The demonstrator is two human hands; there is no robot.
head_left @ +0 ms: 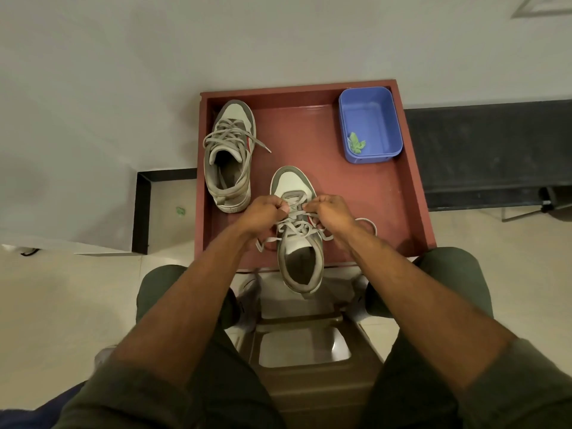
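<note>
While both hands work at the eyelets nearest the toe, the near shoe (pixel 294 184) sits toe-away on the red-brown tray (pixel 413 181), with its heel overhanging the tray's near edge toward the person's knees. The left hand (pixel 263 212) is curled tight, thumb and forefinger pinching the lace (pixel 297 227) on its side of the tongue. The right hand (pixel 331 212) mirrors it, fingers folded in and pinching the same lace opposite. Slack lace lies in loose crossings over the tongue and trails off both sides onto the tray.

Judgement on handling: the lace is flat, soft and limp. It will not hold a shape or push through an eyelet unaided, so it is best taken close to the eyelet or at the stiff tip, in a fingertip pinch. The shoe looks light, with a stiff sole and a soft upper, so it will likely slide or tip off the edge if the lace is pulled hard toward the person. Bracing it by the collar or sidewall would steady it.

Also present on the tray are a second shoe (pixel 229 156), laced loosely, at the back left, and a blue tub (pixel 368 125) at the back right holding a green scrap (pixel 356 143).
</note>
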